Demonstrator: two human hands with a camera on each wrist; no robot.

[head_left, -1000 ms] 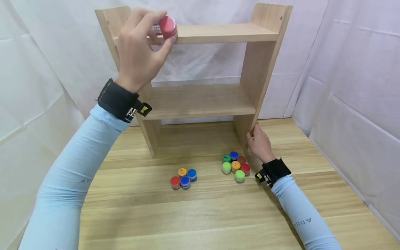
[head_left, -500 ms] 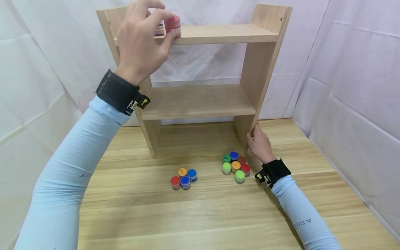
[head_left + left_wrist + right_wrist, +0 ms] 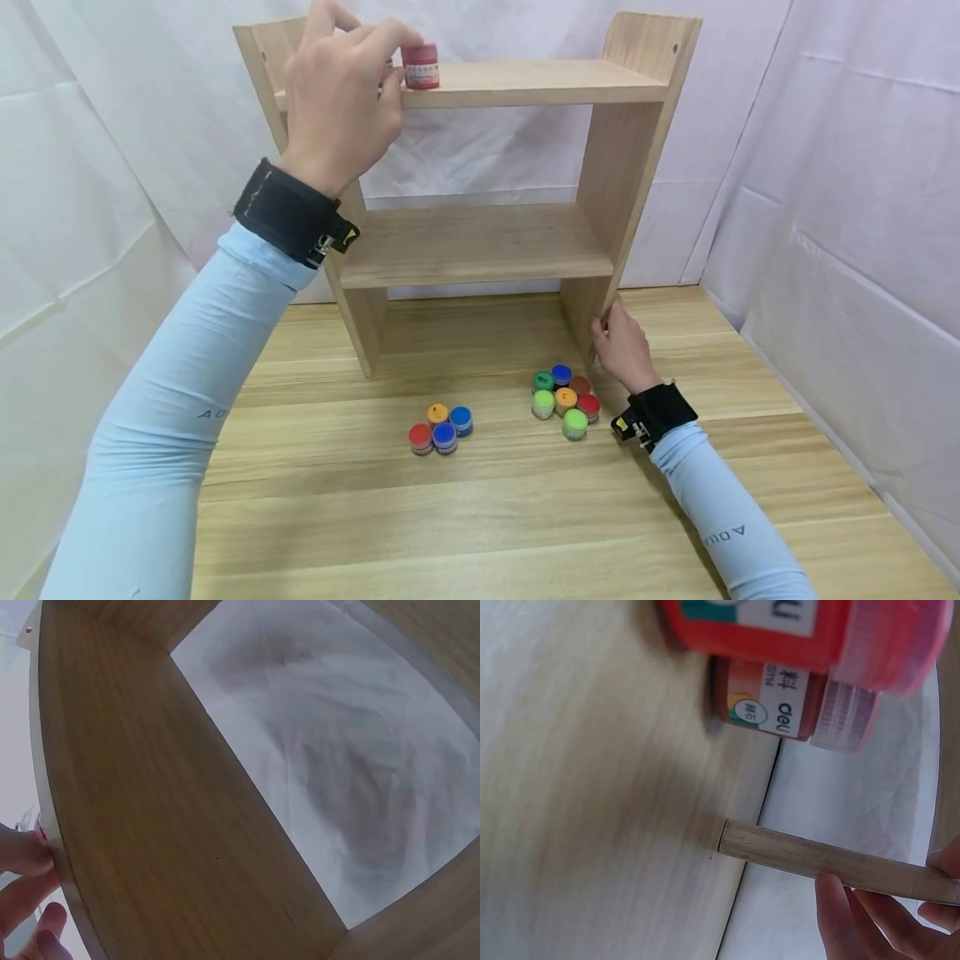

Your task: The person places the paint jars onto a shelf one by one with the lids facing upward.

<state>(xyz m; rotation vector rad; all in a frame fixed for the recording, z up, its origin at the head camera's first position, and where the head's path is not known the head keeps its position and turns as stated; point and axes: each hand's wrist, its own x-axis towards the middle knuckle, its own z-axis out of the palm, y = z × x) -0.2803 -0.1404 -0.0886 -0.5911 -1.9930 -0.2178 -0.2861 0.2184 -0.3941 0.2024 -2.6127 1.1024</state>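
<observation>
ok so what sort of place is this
Probably a small filming or testing corner, though I can't be sure: creased white cloth screens the back and both sides, and a plain wooden shelf stands on a table inside it.

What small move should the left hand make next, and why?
The left hand should probably ease back gently from the pink jar, which stands upright on the top shelf, near its front, where a bump might tip the jar.
</observation>
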